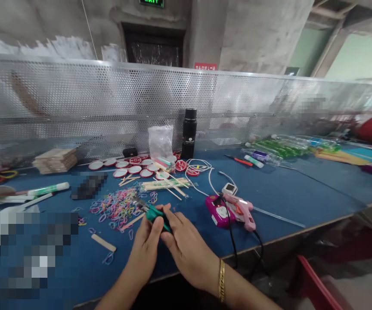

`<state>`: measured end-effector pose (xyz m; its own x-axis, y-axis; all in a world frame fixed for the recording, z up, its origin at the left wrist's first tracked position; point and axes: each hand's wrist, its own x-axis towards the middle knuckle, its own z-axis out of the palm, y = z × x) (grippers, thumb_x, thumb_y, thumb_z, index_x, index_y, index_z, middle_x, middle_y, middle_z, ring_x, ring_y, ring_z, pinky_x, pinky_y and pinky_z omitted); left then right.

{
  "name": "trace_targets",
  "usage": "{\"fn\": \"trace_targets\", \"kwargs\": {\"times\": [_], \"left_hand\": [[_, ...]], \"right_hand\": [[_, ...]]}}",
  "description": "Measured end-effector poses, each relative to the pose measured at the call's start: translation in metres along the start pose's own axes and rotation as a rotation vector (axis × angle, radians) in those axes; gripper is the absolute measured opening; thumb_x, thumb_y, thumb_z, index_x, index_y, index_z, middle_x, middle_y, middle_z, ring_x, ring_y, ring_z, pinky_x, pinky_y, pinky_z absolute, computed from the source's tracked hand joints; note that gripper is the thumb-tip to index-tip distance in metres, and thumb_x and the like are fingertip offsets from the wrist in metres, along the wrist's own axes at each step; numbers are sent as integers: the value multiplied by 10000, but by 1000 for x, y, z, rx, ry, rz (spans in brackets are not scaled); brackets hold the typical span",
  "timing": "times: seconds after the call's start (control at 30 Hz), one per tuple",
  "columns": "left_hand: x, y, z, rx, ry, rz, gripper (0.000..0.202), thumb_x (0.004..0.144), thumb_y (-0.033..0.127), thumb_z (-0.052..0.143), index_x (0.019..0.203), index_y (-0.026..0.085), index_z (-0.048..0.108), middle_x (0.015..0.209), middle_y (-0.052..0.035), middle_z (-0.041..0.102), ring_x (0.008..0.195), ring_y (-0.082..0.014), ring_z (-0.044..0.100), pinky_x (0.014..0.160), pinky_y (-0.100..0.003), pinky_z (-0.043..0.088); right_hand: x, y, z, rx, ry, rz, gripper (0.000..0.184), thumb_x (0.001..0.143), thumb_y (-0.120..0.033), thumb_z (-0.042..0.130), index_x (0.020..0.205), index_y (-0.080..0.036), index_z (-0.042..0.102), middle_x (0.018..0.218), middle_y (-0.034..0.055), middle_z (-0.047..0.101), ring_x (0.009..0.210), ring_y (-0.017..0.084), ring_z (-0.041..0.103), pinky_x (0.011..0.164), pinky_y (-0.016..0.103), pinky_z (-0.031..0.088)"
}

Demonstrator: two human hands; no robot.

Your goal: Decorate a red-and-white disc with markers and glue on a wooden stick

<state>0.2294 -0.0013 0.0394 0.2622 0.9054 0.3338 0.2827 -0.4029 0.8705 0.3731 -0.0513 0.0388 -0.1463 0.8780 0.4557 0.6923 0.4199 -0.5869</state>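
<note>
Through the head camera I see both hands meet low over the blue table (286, 193), just beside a heap of coloured rubber bands (116, 207). The left hand (145, 249) and right hand (186, 246) both close their fingers around a green-handled tool (153, 214), its metal tip towards the bands. I judge the tool is being readied; any next move calls for fingertips kept clear of that tip. A green sign (152, 2), cut off, seems to read EXIT. The black flask (189, 133) label is too small to read.

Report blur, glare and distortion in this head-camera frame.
Head view: even, soft light, no harsh glare; left hand, right hand and green-handled tool are sharp; mesh screen bows from wide-angle distortion; pixelated patches hide parts of the table.
</note>
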Motion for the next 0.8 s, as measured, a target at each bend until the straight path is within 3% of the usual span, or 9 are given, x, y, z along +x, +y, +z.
{"fn": "trace_targets", "kwargs": {"times": [0.1,0.17,0.23,0.3,0.43,0.47,0.53,0.67,0.8], "left_hand": [[21,-4,-38,360,-374,104,399,854,494,544,1138,264,704,1090,-75,736,1077,-281,653,964,-442,499],[52,-2,-62,653,-379,164,331,851,463,554,1080,298,727,1091,-52,738,1042,-294,661,959,-468,485],[93,3,-70,846,-308,291,405,829,380,592,1214,282,669,1267,-69,670,1176,-302,596,1026,-465,428],[139,4,-59,940,-360,410,519,803,295,613,1320,246,595,1362,-98,605,1264,-289,530,1069,-433,385],[204,-11,-4,1053,-648,541,813,697,182,650,1473,195,408,1548,-128,396,1395,-307,374,1130,-447,291],[213,-16,9,1080,-702,518,868,653,166,671,1477,193,399,1548,-135,393,1401,-317,364,1127,-450,294],[221,-23,28,1119,-770,481,862,596,186,707,1425,195,472,1435,-162,521,1328,-331,450,1085,-452,346],[222,-32,39,1198,-772,609,428,627,236,683,1049,170,710,1055,-173,709,1092,-349,609,992,-492,412],[221,-38,41,1179,-771,586,299,644,211,661,928,150,734,962,-178,726,965,-332,663,893,-452,487]], "right_hand": [[-11,10,-6,-179,54,28,490,1014,-349,379,1479,-198,366,1325,142,571,1241,268,527,1052,492,464],[-18,17,-8,-316,86,79,476,1007,-349,390,1454,-185,411,1241,146,594,1151,284,563,996,510,491],[-22,23,-6,-461,119,120,472,989,-365,433,1420,-176,463,1155,149,608,1079,306,576,951,537,498],[-22,26,1,-581,146,146,460,971,-373,470,1385,-177,508,1090,151,615,1019,320,582,911,558,499],[-22,28,21,-689,187,164,437,944,-346,508,1348,-184,542,1075,163,630,963,323,586,886,577,489],[-23,29,24,-694,201,160,459,928,-365,533,1346,-177,542,1111,174,629,996,338,581,906,591,477],[-23,29,22,-687,212,126,535,885,-443,589,1339,-163,549,1208,193,616,1099,379,555,945,606,454],[6,22,-21,-604,134,-10,551,891,-525,561,1317,-175,575,1287,159,616,1209,363,529,987,526,452],[105,24,-78,-615,65,165,482,948,-551,439,1089,-173,703,1015,147,709,950,292,654,848,423,485]]}}
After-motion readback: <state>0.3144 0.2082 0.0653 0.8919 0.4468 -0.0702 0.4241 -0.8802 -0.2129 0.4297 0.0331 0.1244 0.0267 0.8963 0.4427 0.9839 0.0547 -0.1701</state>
